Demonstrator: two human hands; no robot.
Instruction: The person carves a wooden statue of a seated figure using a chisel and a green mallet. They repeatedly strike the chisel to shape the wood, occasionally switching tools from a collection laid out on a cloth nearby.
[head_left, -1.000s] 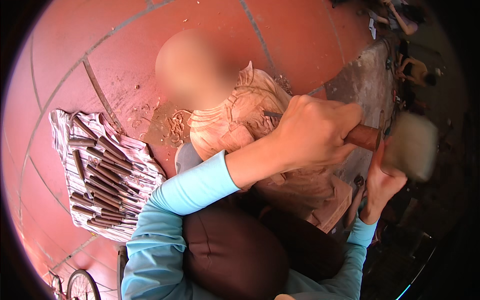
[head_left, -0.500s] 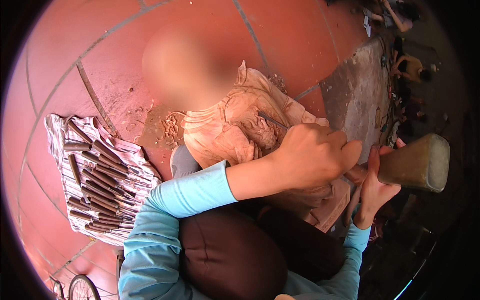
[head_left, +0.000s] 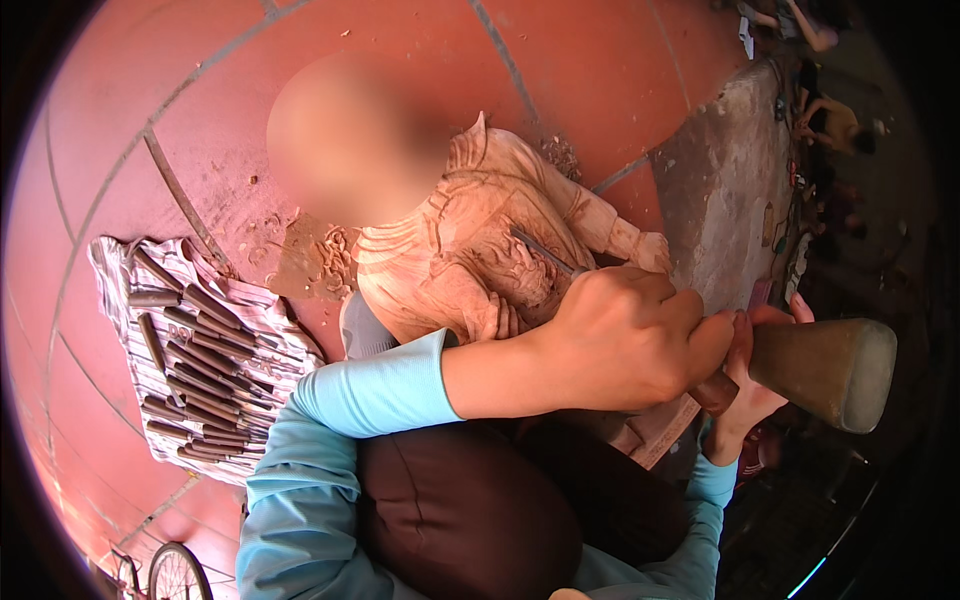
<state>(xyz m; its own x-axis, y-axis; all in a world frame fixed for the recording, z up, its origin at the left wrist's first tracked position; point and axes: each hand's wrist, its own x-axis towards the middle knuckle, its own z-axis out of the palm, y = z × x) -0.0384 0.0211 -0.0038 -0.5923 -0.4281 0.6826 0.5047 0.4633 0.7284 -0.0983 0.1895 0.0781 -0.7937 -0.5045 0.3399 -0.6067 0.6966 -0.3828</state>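
Your left hand (head_left: 620,335) is wrapped in a closed grip around a chisel (head_left: 545,252), its metal shaft angled up into the chest of the wooden carved figure (head_left: 480,250) lying across your lap. Your right hand (head_left: 750,390) holds a wooden mallet (head_left: 830,370) by the handle, its head out to the right, just beside the left fist.

Risks from here, as a judgement: the mallet head sits very near your left knuckles, so a strike off line could land on fingers instead of the chisel butt (hidden under your fist, so I can't tell how much stands proud). The figure rests on your legs only; a hard blow might shift it and let the edge skid across the fine relief.

Room: the tiled floor (head_left: 600,80) beyond the figure is open. On your left a striped cloth (head_left: 130,385) carries a row of spare chisels (head_left: 190,350), well apart. On the right, a concrete kerb (head_left: 720,180) stands near the mallet's swing.
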